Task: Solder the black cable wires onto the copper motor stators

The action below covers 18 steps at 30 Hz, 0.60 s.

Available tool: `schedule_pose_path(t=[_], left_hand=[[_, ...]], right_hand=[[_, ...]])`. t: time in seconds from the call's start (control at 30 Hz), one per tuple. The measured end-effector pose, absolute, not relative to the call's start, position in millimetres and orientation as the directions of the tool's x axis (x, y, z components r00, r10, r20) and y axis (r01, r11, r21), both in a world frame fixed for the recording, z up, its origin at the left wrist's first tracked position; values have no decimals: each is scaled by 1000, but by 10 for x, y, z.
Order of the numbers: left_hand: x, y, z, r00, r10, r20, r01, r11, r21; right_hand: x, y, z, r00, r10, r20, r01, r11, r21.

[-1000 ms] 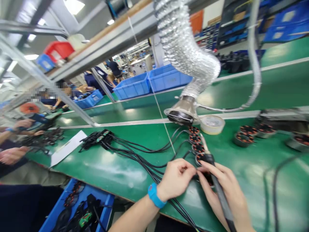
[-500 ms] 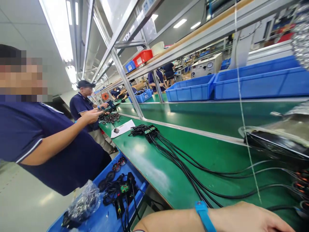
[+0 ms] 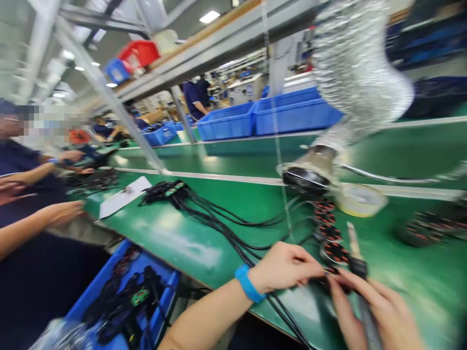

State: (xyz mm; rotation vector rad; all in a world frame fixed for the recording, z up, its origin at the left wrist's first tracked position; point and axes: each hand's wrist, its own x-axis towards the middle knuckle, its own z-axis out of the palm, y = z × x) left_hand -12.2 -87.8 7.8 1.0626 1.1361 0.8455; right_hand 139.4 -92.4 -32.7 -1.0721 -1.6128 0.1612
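Note:
My left hand [image 3: 288, 266], with a blue band at the wrist, is closed in a pinch over a small dark part at the table's near side. What exactly its fingertips grip is blurred. My right hand [image 3: 381, 308] meets it there, thumb and forefinger at the same part. Through the right hand runs a soldering iron [image 3: 366, 311], its tip pointing away from me. Just beyond the fingertips stands a row of round black-and-orange coil parts [image 3: 330, 233]. Long black cables [image 3: 226, 228] stretch from a bundle with green circuit boards [image 3: 175, 188] toward the row.
Above the coil parts hangs a silver duct hose [image 3: 357, 63] with a dark nozzle [image 3: 306, 179]. A tape roll [image 3: 361, 199] lies beside it. Blue bins [image 3: 226, 121] line the far side. A blue crate [image 3: 170, 291] of cables is at lower left, near a co-worker [image 3: 32, 282].
My view has swung right, bringing the hose nozzle, tape roll and coil parts into fuller sight. My right hand and the soldering iron now show, with both hands' fingertips together.

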Motion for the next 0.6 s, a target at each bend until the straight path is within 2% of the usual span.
schedule_pose_path(t=[0.1, 0.23, 0.33, 0.53, 0.6], left_hand=[[-109, -902, 124, 240, 940, -243, -10, 253, 967], [-75, -932, 187, 263, 931, -254, -27, 271, 962], [-61, -942, 190, 278, 921, -274, -43, 297, 954], [-64, -881, 82, 271, 921, -279, -47, 302, 952], [-60, -883, 58, 272, 920, -283, -32, 302, 953]], right_hand=[[1571, -1126, -227, -4, 647, 763, 586, 619, -522], [1505, -1139, -179, 9, 680, 733, 509, 628, -589], [1481, -1128, -177, 15, 675, 738, 495, 636, -592], [1601, -1181, -265, 15, 648, 762, 582, 614, -533], [1571, -1115, -351, 59, 675, 736, 589, 572, -571]])
